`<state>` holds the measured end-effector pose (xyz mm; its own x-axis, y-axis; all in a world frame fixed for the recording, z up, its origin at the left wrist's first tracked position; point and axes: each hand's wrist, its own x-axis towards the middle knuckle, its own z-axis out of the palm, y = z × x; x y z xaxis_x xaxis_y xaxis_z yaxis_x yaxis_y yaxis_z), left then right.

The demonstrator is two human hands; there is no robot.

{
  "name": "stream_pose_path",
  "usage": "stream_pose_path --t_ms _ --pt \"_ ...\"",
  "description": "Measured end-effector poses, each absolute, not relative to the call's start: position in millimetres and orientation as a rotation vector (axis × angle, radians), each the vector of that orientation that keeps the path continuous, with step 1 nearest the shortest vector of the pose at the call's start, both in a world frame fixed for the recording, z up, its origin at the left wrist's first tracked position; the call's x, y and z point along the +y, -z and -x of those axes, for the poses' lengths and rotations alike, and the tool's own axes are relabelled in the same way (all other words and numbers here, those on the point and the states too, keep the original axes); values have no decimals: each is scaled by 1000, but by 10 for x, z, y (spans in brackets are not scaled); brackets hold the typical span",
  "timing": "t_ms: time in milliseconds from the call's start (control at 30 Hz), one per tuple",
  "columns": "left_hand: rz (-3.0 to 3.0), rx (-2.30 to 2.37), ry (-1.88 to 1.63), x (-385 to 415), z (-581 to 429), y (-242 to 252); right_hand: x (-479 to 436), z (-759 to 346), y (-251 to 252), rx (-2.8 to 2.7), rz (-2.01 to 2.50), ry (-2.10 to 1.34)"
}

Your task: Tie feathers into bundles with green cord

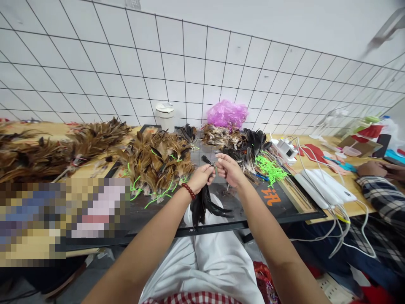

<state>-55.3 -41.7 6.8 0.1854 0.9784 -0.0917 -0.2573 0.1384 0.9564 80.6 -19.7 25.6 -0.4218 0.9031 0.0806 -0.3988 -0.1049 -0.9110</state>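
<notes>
Black feathers [200, 207] hang in a bunch over the front edge of the dark board, gripped at their upper end by my left hand [201, 178]. My right hand [230, 169] is just to the right, fingers bent and pinched close to the top of the bunch; what it holds is too small to make out. Left of my hands lies a big pile of brown feather bundles [158, 160] with green ties. Behind and right of them are loose black feathers [255, 143] and a heap of bright green ties [271, 169].
A white lidded cup [165, 117] and a pink plastic bag [227, 114] stand at the back. White power strips [325, 188] with cables lie right, near another person's plaid sleeve [384, 198]. More brown feathers [41, 156] cover the left side.
</notes>
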Motion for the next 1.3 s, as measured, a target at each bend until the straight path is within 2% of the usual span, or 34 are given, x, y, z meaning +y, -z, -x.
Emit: stream_pose_path --t_ms 133,333,467,600,833,1000,1133,1300 --pt "-958 878 -1075 -418 540 -75 -152 -854 -196 -1269 764 -1714" --pt "-814 703 -944 -445 576 -85 -107 -802 -95 -1325 809 -1462" --pt "-696 601 -801 -432 644 -78 -110 -766 -74 -1298 796 -1419" --pt "-670 654 -765 -412 664 -96 -77 -824 -83 -1278 770 -1399" --pt "-788 1063 -1019 -421 559 -148 -77 -1027 -201 -1501 761 -1250" --pt "-974 1178 -849 -479 479 -134 -189 -1002 -293 -1684 724 -1154" --pt "-1418 1233 -786 -523 450 -110 -194 -1051 -327 -1898 794 -1008" --pt "-1587 1029 -659 -590 458 -148 -127 -1148 -301 -1931 786 -1252"
